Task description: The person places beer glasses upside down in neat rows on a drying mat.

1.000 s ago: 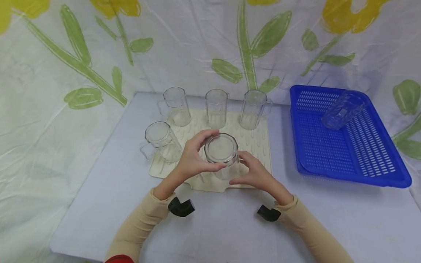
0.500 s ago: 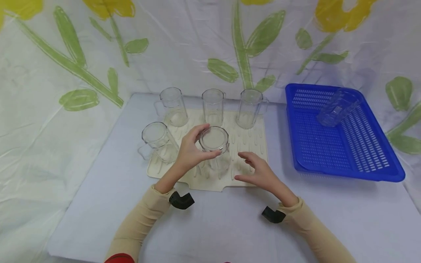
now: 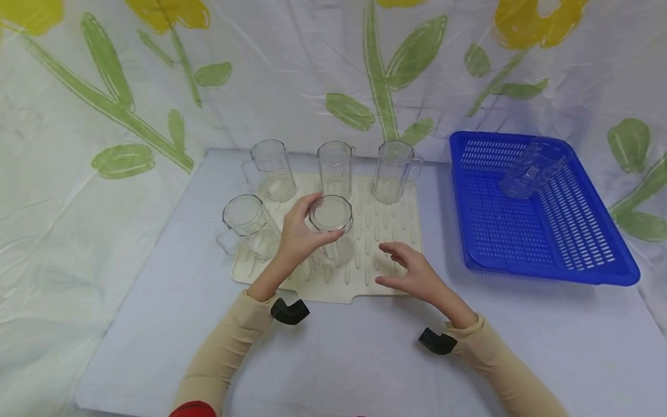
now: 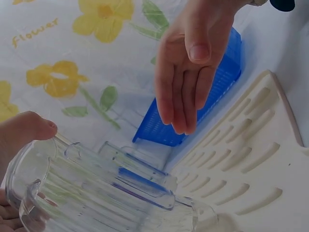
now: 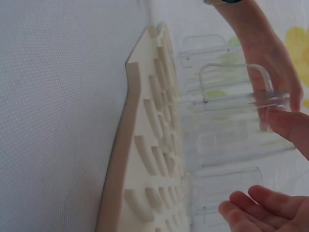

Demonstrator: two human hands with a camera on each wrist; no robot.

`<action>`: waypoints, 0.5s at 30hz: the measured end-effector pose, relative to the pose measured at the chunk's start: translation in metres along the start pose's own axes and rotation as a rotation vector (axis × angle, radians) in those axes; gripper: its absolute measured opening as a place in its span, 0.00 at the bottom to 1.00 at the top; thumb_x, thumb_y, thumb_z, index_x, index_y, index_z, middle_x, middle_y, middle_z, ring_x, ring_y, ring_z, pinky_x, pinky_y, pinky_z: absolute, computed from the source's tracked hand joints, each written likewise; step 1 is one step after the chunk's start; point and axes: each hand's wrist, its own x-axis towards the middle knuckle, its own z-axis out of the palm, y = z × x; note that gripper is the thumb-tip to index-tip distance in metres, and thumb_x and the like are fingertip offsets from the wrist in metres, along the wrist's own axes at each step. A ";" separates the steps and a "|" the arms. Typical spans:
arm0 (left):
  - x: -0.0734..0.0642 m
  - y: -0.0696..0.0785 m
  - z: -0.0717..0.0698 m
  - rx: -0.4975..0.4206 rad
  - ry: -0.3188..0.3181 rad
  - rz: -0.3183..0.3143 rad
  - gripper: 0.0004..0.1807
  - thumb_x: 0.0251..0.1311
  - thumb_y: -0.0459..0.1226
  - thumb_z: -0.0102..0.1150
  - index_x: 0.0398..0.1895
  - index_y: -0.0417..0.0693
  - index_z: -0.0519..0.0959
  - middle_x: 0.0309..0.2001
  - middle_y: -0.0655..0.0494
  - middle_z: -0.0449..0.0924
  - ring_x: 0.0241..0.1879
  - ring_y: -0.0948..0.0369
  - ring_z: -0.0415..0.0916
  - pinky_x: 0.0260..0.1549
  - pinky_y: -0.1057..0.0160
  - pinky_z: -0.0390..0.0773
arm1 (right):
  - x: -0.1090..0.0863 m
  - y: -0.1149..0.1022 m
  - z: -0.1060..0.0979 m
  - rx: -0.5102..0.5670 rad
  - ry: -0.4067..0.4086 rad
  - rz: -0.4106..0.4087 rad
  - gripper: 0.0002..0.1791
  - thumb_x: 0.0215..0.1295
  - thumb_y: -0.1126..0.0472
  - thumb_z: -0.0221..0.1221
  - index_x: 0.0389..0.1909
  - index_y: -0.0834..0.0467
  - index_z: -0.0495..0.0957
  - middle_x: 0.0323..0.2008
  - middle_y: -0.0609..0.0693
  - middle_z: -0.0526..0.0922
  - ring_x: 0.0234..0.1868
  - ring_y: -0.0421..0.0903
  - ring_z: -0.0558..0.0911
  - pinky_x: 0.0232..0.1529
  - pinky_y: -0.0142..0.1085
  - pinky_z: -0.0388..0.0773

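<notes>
A clear glass mug (image 3: 332, 223) is over the middle of the cream ridged drying mat (image 3: 359, 284). My left hand (image 3: 304, 233) grips it near its upper end, thumb in front and fingers behind. Its handle (image 5: 236, 67) shows in the right wrist view. Whether its lower end touches the mat I cannot tell. To the right of the mug, my right hand (image 3: 414, 272) hovers over the mat with relaxed, parted fingers and holds nothing. In the left wrist view, the right hand (image 4: 190, 72) appears beyond the mug (image 4: 96, 183).
Three clear mugs line the mat's back: left (image 3: 274, 171), middle (image 3: 335, 171) and right (image 3: 393, 172). Another mug (image 3: 252, 226) stands at the mat's left side. On the table's right is a blue perforated basket (image 3: 464, 231) with one mug (image 3: 531, 169) lying tilted inside.
A second ago both hands were around the mug. The right hand has let go and drawn off to the right. My left hand has moved the mug slightly left and towards the back.
</notes>
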 end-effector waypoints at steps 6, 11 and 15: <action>0.001 -0.007 -0.001 0.054 -0.005 -0.068 0.40 0.34 0.38 0.74 0.54 0.34 0.68 0.51 0.47 0.71 0.51 0.55 0.67 0.48 0.57 0.67 | -0.001 0.002 0.000 0.020 -0.007 0.008 0.35 0.47 0.67 0.67 0.56 0.72 0.64 0.53 0.65 0.69 0.55 0.54 0.68 0.55 0.40 0.64; 0.000 -0.011 -0.001 0.009 -0.006 -0.097 0.40 0.35 0.36 0.73 0.56 0.33 0.67 0.53 0.44 0.69 0.53 0.55 0.65 0.52 0.60 0.64 | -0.003 0.003 0.000 0.036 -0.013 0.031 0.34 0.48 0.67 0.66 0.56 0.72 0.63 0.53 0.65 0.68 0.56 0.54 0.67 0.56 0.41 0.63; 0.001 -0.011 0.000 -0.034 -0.017 -0.112 0.41 0.35 0.36 0.73 0.57 0.34 0.65 0.55 0.44 0.67 0.55 0.56 0.63 0.54 0.63 0.62 | -0.003 0.004 -0.001 0.037 -0.008 0.038 0.34 0.49 0.67 0.66 0.56 0.72 0.63 0.53 0.65 0.69 0.56 0.54 0.67 0.55 0.42 0.63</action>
